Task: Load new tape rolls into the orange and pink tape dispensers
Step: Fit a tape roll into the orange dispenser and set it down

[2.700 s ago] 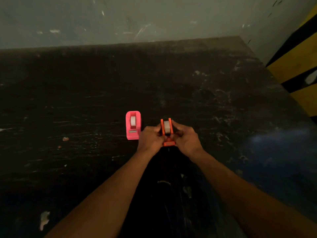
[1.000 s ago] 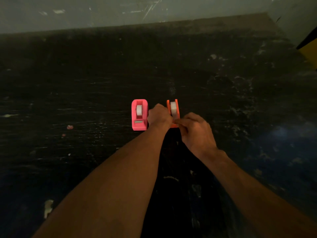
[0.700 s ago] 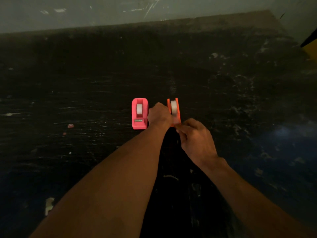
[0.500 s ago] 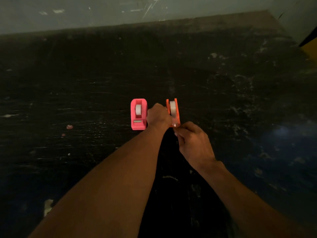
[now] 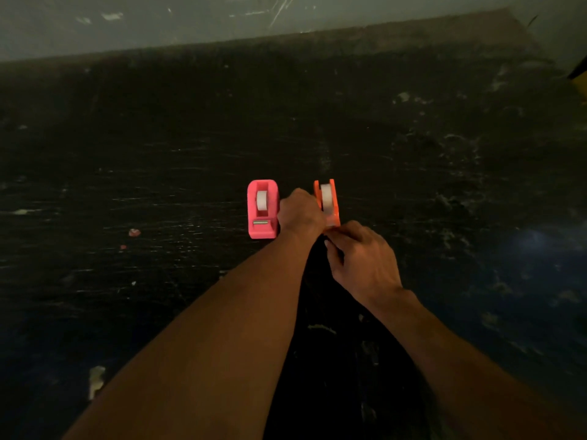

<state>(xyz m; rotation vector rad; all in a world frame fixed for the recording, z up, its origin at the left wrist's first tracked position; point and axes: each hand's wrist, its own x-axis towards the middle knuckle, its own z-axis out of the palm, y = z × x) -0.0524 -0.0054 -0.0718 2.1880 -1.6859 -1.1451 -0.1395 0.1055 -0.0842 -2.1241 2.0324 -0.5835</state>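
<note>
On a scuffed black bench (image 5: 413,160), I see the left hand (image 5: 300,214) curled against the left side of a small orange plastic tape dispenser (image 5: 327,201), fingers closed on its body. A white tape roll (image 5: 326,198) sits in its cradle. The right hand (image 5: 360,258) meets the dispenser's near end, thumb and forefinger pinched together there; what they hold I cannot tell. Just left of the left hand stands a pink plastic tape dispenser (image 5: 262,209), its own white roll (image 5: 261,200) seated, untouched by either hand.
</note>
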